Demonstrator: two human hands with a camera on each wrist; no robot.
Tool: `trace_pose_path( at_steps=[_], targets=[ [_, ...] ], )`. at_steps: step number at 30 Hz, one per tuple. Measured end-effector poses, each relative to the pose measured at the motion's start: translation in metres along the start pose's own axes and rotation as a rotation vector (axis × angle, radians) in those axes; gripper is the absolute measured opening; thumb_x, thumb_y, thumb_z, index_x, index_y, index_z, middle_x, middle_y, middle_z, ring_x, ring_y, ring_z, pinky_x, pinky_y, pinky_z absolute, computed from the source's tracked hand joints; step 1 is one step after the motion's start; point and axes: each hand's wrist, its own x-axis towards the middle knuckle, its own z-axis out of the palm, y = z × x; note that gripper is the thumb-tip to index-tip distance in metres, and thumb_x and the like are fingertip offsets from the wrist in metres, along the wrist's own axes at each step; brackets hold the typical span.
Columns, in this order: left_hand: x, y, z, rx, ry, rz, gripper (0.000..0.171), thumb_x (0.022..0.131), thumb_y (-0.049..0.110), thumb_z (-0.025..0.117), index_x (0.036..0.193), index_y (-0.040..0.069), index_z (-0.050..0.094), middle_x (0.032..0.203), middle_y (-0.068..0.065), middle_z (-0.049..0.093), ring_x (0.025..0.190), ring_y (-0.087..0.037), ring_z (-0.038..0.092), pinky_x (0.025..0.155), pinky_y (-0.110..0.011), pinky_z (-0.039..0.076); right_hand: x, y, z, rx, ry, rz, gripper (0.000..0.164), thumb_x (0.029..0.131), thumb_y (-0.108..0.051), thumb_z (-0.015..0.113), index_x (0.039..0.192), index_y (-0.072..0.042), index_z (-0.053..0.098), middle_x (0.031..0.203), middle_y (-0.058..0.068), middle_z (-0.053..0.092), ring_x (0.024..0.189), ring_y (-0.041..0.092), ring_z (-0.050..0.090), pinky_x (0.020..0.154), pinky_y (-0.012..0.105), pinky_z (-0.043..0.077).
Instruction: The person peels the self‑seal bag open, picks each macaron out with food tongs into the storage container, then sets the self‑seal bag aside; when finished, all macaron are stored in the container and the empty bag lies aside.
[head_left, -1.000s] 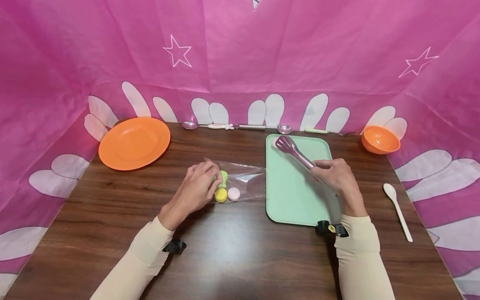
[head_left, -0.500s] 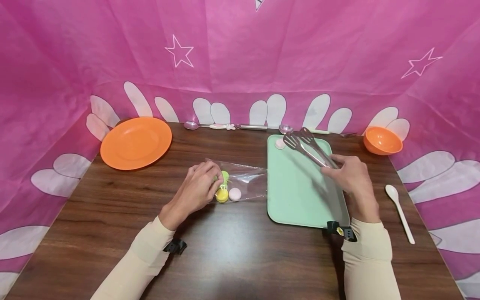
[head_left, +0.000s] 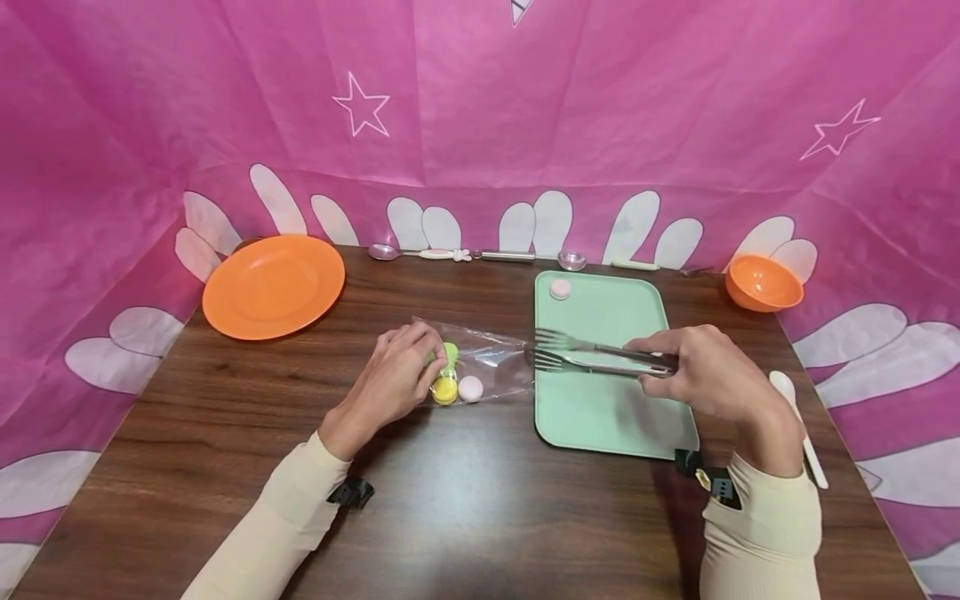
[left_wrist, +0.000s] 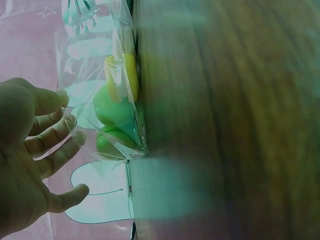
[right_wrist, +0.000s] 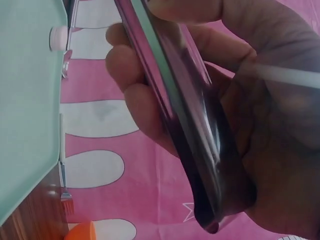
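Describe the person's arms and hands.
The left sleeve and right sleeve are plain cream. The left wrist device is black; the right wrist device is black with a small yellow patch. The left hand and right hand wear no gloves.

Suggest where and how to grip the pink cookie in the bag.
Probably pinch the pink cookie by its round edge, bringing the tongs from the right: its round face shows upward, the yellow cookie sits close on its left, and the tongs' tips face the right end of the bag.

Pink star-printed cloth (head_left: 465, 100) behind a dark wooden table (head_left: 187, 408)
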Motion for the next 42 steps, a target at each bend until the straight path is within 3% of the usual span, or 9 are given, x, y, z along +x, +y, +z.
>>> trace_pose_path(
  at_steps=[4, 11, 14, 17, 24, 31, 42],
  targets=[
    [0.000, 0.000, 0.001, -0.001, 0.000, 0.004, 0.010, 0.106, 0.017, 0.067, 0.105, 0.009, 0.073, 0.118, -0.008, 0.069, 0.117, -0.029, 0.066, 0.111, -0.064, 0.048, 0.000, -0.002, 0.002, 0.009, -0.031, -0.017, 0.035, 0.082, -0.010, 0.085, 0.115, -0.021, 0.084, 0.078, -0.015, 0.066, 0.069, 0.001, 0.047, 0.060, 0.023, 0.040],
    [0.000, 0.000, 0.002, -0.004, 0.019, 0.026, 0.009, 0.105, 0.017, 0.068, 0.104, 0.009, 0.072, 0.117, -0.008, 0.069, 0.116, -0.029, 0.067, 0.109, -0.064, 0.048, -0.017, -0.002, -0.010, -0.003, 0.086, -0.027, 0.042, 0.077, -0.004, 0.085, 0.116, -0.019, 0.083, 0.073, -0.014, 0.064, 0.058, -0.003, 0.042, 0.052, 0.020, 0.037],
    [0.000, 0.001, 0.002, -0.008, 0.021, 0.025, 0.009, 0.105, 0.017, 0.068, 0.104, 0.009, 0.071, 0.117, -0.008, 0.069, 0.116, -0.029, 0.066, 0.109, -0.064, 0.048, -0.021, -0.003, -0.014, -0.018, 0.042, -0.009, 0.040, 0.078, -0.005, 0.084, 0.116, -0.018, 0.084, 0.073, -0.015, 0.063, 0.056, -0.003, 0.038, 0.051, 0.021, 0.035],
    [0.000, 0.001, 0.001, -0.012, 0.023, 0.020, 0.008, 0.105, 0.017, 0.068, 0.103, 0.009, 0.071, 0.117, -0.008, 0.069, 0.117, -0.029, 0.066, 0.110, -0.064, 0.048, -0.013, -0.007, -0.010, -0.047, -0.031, -0.015, 0.036, 0.080, -0.009, 0.085, 0.114, -0.021, 0.085, 0.066, -0.018, 0.057, 0.061, 0.000, 0.041, 0.056, 0.023, 0.038],
    [0.000, 0.001, 0.002, -0.021, 0.037, 0.034, 0.007, 0.105, 0.016, 0.069, 0.102, 0.009, 0.071, 0.115, -0.008, 0.069, 0.117, -0.030, 0.066, 0.107, -0.064, 0.049, 0.017, -0.021, 0.014, -0.072, -0.123, 0.000, 0.034, 0.081, -0.013, 0.085, 0.114, -0.020, 0.085, 0.081, -0.009, 0.073, 0.071, 0.011, 0.052, 0.059, 0.028, 0.041],
    [-0.001, 0.001, 0.003, -0.027, 0.030, 0.038, 0.009, 0.105, 0.016, 0.068, 0.102, 0.009, 0.072, 0.115, -0.008, 0.069, 0.124, -0.032, 0.066, 0.109, -0.063, 0.049, 0.030, -0.028, 0.034, -0.021, -0.112, -0.072, 0.039, 0.076, -0.005, 0.081, 0.112, -0.019, 0.085, 0.083, -0.009, 0.071, 0.069, 0.008, 0.053, 0.058, 0.025, 0.041],
    [0.000, 0.000, 0.003, -0.028, 0.027, 0.036, 0.009, 0.104, 0.015, 0.067, 0.101, 0.009, 0.073, 0.112, -0.006, 0.069, 0.110, -0.026, 0.065, 0.109, -0.062, 0.049, 0.041, -0.036, 0.053, 0.026, -0.147, -0.151, 0.040, 0.074, -0.003, 0.082, 0.110, -0.021, 0.083, 0.080, -0.013, 0.067, 0.070, 0.004, 0.056, 0.062, 0.023, 0.045]
  ],
)
